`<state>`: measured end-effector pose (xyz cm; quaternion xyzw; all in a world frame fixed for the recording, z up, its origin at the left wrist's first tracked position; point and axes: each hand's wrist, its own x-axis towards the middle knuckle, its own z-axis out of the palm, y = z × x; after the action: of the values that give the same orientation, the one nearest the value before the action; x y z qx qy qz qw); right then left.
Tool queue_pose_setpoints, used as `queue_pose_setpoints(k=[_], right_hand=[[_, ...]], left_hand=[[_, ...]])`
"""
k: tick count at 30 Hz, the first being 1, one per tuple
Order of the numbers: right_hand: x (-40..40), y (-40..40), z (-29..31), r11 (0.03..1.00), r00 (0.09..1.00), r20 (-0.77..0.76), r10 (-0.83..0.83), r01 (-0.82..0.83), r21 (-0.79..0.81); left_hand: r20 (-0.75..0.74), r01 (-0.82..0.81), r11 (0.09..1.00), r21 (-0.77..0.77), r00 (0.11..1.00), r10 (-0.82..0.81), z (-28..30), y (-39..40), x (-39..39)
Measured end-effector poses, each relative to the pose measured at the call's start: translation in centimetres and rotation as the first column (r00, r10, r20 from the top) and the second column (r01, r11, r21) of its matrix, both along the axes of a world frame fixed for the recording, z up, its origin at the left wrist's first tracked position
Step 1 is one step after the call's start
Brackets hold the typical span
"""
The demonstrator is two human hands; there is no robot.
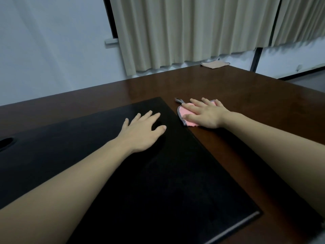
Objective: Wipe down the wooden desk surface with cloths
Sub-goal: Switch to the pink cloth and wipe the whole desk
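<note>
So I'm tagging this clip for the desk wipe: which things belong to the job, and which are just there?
Job:
- pink cloth, pressed flat under right hand
- wooden desk
- beige cloth at the far edge, untouched

Just there:
- black mat, with left hand resting on it
- curtains

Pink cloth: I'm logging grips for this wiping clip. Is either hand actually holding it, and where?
Neither grips it. The right hand presses flat on the middle of the pink cloth with straight fingers. The left hand rests open on the black mat.

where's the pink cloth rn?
Head view, right of centre: the pink cloth lies on the wooden desk under the flat right hand, beside the black mat's right edge.
</note>
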<state>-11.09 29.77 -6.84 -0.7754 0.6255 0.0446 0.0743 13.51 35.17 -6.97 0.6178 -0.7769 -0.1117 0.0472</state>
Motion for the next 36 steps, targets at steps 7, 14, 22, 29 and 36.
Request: queue_pose_setpoints(k=[7, 14, 22, 29, 36], right_hand=[[-0.1, -2.2, 0.4, 1.0, 1.0, 0.005, 0.003, -0.003, -0.007], [-0.8, 2.5, 0.3, 0.993, 0.992, -0.024, 0.121, -0.121, 0.008], [-2.2, 7.6, -0.3, 0.98, 0.98, -0.01, 0.199, -0.199, 0.011], [-2.3, 2.8, -0.1, 0.996, 0.996, 0.0, 0.089, -0.089, 0.015], [-1.6, -0.7, 0.3, 1.0, 1.0, -0.006, -0.015, 0.015, 0.015]], left_hand=[[0.06, -0.037, 0.997, 0.06, 0.998, 0.034, -0.3, -1.7, -1.6], [0.12, -0.027, 0.999, 0.039, 0.993, 0.022, -0.8, -1.4, -1.8], [0.122, -0.037, 0.999, 0.021, 0.992, 0.034, -1.1, -1.3, -1.8], [0.121, -0.036, 0.999, 0.015, 0.992, 0.034, -1.2, -1.5, -1.7], [0.103, -0.037, 0.999, 0.016, 0.994, 0.035, -0.9, -1.2, -1.8]])
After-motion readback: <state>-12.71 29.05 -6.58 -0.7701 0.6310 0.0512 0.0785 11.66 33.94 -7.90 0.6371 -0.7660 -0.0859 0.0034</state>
